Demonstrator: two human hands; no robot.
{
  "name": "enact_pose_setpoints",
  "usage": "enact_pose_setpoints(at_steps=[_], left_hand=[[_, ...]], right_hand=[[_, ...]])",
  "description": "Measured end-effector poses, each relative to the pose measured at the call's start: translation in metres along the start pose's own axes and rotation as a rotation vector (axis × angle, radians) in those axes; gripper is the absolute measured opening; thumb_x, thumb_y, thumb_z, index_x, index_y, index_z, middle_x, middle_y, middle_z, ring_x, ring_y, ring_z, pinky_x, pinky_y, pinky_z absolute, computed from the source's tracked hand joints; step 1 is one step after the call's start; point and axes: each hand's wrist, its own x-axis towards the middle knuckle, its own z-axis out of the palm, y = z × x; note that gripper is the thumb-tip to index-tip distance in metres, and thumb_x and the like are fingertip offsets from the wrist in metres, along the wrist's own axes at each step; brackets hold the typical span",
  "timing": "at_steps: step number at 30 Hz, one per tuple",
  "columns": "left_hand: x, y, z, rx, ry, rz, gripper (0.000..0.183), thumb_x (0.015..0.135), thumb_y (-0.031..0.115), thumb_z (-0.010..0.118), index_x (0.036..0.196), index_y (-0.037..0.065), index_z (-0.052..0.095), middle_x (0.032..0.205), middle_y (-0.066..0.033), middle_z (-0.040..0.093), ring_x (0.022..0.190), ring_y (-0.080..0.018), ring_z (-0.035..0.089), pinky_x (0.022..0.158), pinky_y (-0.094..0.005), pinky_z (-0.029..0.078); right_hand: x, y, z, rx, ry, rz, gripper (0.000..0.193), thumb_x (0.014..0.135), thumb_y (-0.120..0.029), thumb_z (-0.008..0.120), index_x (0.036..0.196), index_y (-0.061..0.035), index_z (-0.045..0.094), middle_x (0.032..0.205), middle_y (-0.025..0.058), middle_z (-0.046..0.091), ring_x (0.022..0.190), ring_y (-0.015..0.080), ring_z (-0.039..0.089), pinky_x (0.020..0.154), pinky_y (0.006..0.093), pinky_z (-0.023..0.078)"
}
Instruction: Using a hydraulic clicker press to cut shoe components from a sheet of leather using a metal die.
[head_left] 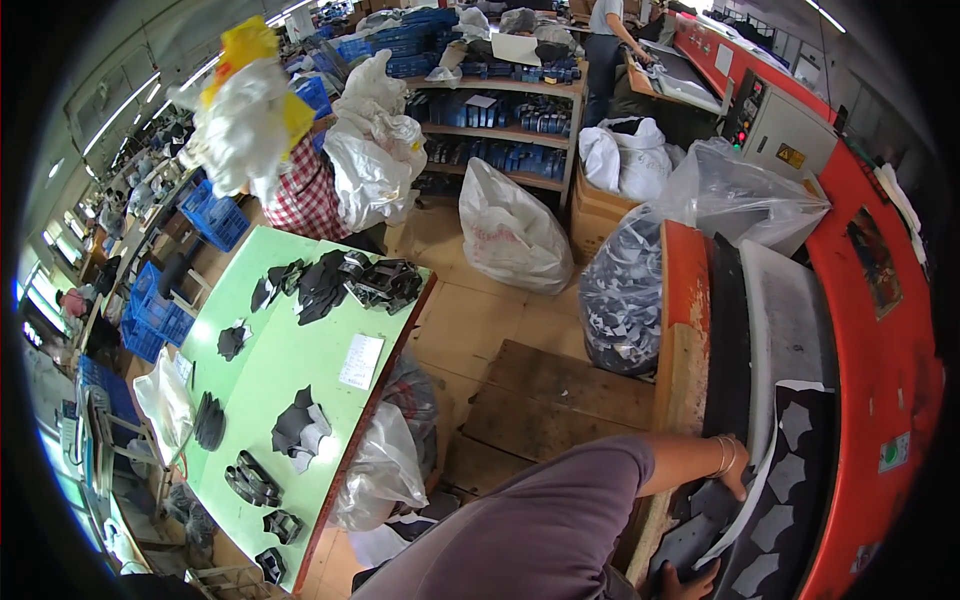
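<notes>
At the right, my left hand [733, 468], with thin bands at its wrist, bends its fingers over dark grey cut fabric pieces [690, 540] on the machine's near ledge. Closer to the lower edge, my right hand [690, 582] has its thumb and fingers on the near end of these pieces; part of it is cut off by the frame. Just beyond both hands lies a black sheet [800, 530] bearing several light grey angular shapes, with a white strip along its near edge.
A red machine [880, 400] with a control box [785, 130] runs along the right. A green table [270, 350] with dark cut pieces stands left. Bags of scraps [622, 295], a white sack [512, 228] and a wooden pallet [550, 390] occupy the floor. People work further off.
</notes>
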Motion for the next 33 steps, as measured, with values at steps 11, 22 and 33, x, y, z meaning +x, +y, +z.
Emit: enact_pose_setpoints(at_steps=[11,22,33], left_hand=[[-0.051,0.057,0.077,-0.391,-0.149,0.173,0.062,0.057,0.03,0.087,0.107,0.001,0.066,0.105,-0.0171,0.068,0.103,-0.0296,0.064,0.087,-0.0353,0.048],[-0.137,0.113,0.127,-0.783,0.06,-0.01,0.062,0.07,0.006,0.073,0.128,0.002,0.053,0.101,-0.0148,0.067,0.094,-0.0186,0.064,0.082,-0.0294,0.048],[-0.231,0.152,0.182,-1.518,0.285,0.003,0.051,0.081,0.003,0.068,0.128,-0.003,0.049,0.113,-0.0104,0.062,0.098,-0.0146,0.059,0.085,-0.0271,0.048]], right_hand=[[0.012,0.012,0.023,0.684,0.029,-0.124,0.089,0.067,0.007,0.071,0.144,0.0002,0.025,0.137,0.0197,0.041,0.123,0.0276,0.044,0.104,0.0335,0.033],[-0.036,0.037,-0.001,1.187,-0.07,-0.043,0.064,0.084,-0.001,0.065,0.14,0.0022,0.035,0.126,0.0158,0.053,0.108,0.0225,0.054,0.095,0.0319,0.043],[-0.093,0.027,-0.049,1.33,-0.245,-0.044,0.049,0.092,-0.03,0.058,0.129,-0.0002,0.046,0.118,0.0135,0.057,0.103,0.0225,0.058,0.087,0.033,0.047]])
